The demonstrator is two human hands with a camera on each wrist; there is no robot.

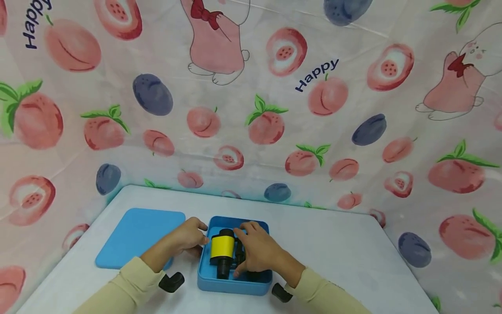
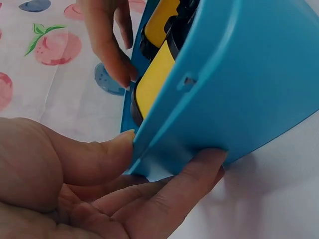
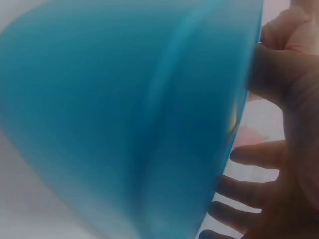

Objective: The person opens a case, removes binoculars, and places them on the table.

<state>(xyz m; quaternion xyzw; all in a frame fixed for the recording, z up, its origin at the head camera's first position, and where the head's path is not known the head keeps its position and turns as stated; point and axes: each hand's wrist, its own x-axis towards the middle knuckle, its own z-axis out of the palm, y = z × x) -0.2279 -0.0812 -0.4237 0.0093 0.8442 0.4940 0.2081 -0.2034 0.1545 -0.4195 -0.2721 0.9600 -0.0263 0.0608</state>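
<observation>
A blue box (image 1: 235, 285) with rounded corners stands on the table, its top uncovered. Yellow-and-black binoculars (image 1: 222, 247) lie inside it; one yellow barrel shows in the head view, and the other side is mostly covered by a hand. My left hand (image 1: 191, 237) holds the box's left side, thumb at the rim and fingers against the outer wall (image 2: 249, 84). My right hand (image 1: 259, 249) reaches over the right rim and lies over the binoculars, fingers spread and fairly straight in the right wrist view. Contact under that palm is hidden.
A flat blue lid (image 1: 139, 237) lies on the white table (image 1: 333, 248) to the left of the box. Small black objects show beside the left sleeve (image 1: 171, 282) and the right sleeve (image 1: 281, 292). A fruit-patterned cloth (image 1: 235, 100) hangs around the table.
</observation>
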